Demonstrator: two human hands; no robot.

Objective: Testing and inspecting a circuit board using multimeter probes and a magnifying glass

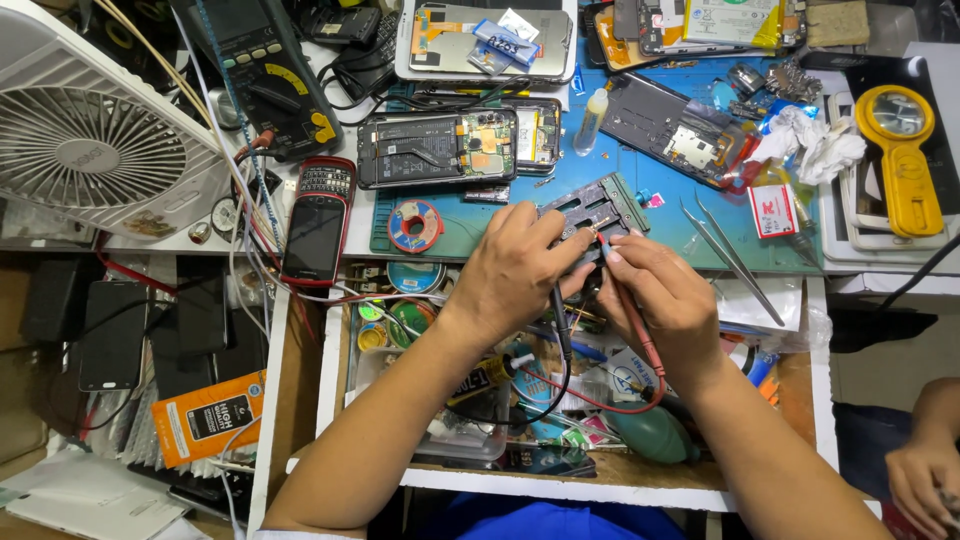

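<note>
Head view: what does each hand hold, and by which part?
Left hand grips the black probe by its upper shaft; right hand grips the red probe near its tip.

A fixture (597, 207) is set on the mat (660, 190), with tweezers (728, 250) to its right. A fan (95, 140) is placed far left, a drawer (330, 370) below the mat.

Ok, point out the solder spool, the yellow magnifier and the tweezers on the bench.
solder spool (414, 226), head view, on its red flange face.
yellow magnifier (898, 113), head view, on the round lens.
tweezers (730, 252), head view, midway along the steel arms.
</note>
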